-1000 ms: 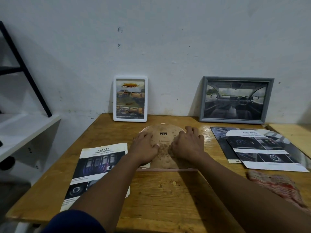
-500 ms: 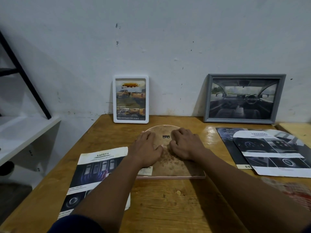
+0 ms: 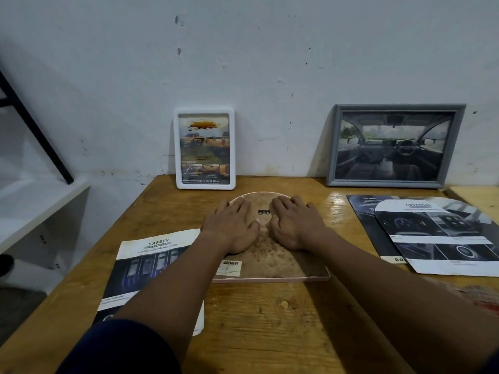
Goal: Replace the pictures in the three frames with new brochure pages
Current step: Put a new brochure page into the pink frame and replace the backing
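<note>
An arch-topped pink frame (image 3: 270, 255) lies face down in the middle of the wooden table, its brown backing board up. My left hand (image 3: 229, 225) and my right hand (image 3: 294, 225) both lie flat on that backing, fingers fairly straight, thumbs close together near a small black hanger clip (image 3: 263, 212). A white frame (image 3: 204, 149) with an orange truck page leans on the wall behind. A grey frame (image 3: 395, 145) with a car-interior picture leans at the back right. A "Safety" brochure page (image 3: 145, 265) lies at the left under my forearm. Arch-cut brochure pages (image 3: 437, 233) lie at the right.
The wooden table (image 3: 270, 333) ends at the white wall behind the frames. A white shelf (image 3: 32, 209) with a black slanted bar (image 3: 35, 130) stands to the left. A reddish cloth (image 3: 480, 295) shows at the right edge.
My hands have slid up the backing toward its arched top and spread apart around the hanger clip. The view has shifted slightly nearer to the table.
</note>
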Demonstrator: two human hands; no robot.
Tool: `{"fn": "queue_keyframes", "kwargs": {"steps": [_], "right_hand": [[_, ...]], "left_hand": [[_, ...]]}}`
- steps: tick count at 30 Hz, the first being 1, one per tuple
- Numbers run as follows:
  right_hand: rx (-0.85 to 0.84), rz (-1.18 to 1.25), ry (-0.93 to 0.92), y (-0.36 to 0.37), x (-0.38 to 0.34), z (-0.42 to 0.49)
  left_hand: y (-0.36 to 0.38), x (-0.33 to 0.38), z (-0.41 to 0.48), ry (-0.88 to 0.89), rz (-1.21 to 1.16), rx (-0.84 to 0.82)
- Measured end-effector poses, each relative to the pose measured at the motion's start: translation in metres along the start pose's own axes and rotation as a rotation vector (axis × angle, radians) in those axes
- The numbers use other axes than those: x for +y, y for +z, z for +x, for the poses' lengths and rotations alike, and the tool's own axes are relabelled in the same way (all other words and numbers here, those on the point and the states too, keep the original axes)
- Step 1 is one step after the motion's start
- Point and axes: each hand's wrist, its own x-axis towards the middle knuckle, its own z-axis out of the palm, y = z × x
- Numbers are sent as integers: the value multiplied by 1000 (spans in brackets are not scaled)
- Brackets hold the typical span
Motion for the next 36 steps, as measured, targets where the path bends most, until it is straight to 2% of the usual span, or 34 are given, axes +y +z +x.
{"fn": "queue_keyframes", "kwargs": {"steps": [6,12,16,21,24,29,33,36], "right_hand": [[20,48,10,1,5,4],[-78,188,58,-1,2,-15],[189,89,93,12,-7,-41],[302,-64,171,9,-15,-40],[291,-109,188,7,-17,-44],[253,26,245,5,-14,-45],[316,180,363,5,-7,-45],[217,207,415,2,1,-47]], "left_hand": [[-2,4,6,-15,-34,1],[7,7,-5,-41,-95,108],[7,8,-5,-43,-85,132],[6,10,-8,-43,-85,159],[4,10,-10,-40,-118,164],[4,3,-24,-34,-211,-10],[13,2,-39,-35,-237,35],[13,5,-40,-51,-190,18]]}}
